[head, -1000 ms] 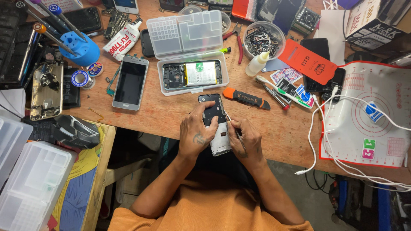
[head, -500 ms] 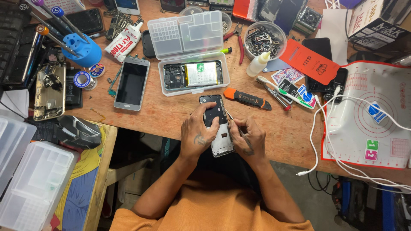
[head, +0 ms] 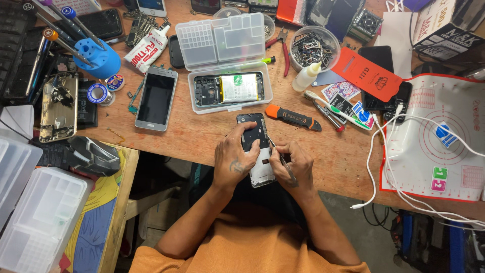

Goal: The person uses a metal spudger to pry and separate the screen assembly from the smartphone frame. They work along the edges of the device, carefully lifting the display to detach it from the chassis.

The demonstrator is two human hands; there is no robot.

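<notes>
Wooden and cluttered, the table (head: 202,134) is carrying an opened phone (head: 256,149) at its near edge, and everything else is lying around that phone. It is lying lengthwise, with its dark upper end pointing away from the person and its pale lower end reaching over the table's edge. The left hand (head: 234,157) is closing around the phone's left side, thumb and fingers curled onto its frame and pinning it down. The right hand (head: 293,163) is sitting just right of the phone, pinched shut on thin metal tweezers (head: 280,156) whose tip is touching the phone's right edge about midway along.

Just beyond the phone's upper right corner an orange-and-black tool handle (head: 293,117) is lying flat. Directly beyond the phone a clear plastic case (head: 227,63) is standing open, holding another stripped phone body with its battery showing. To the left of the phone, and a little farther from the person, a silver phone (head: 156,98) is resting screen up. Farther left a blue holder (head: 98,58) is keeping several screwdrivers upright. Well to the right of the phone a white cable (head: 384,162) is trailing over a pale work mat (head: 434,151) with red edging.
</notes>
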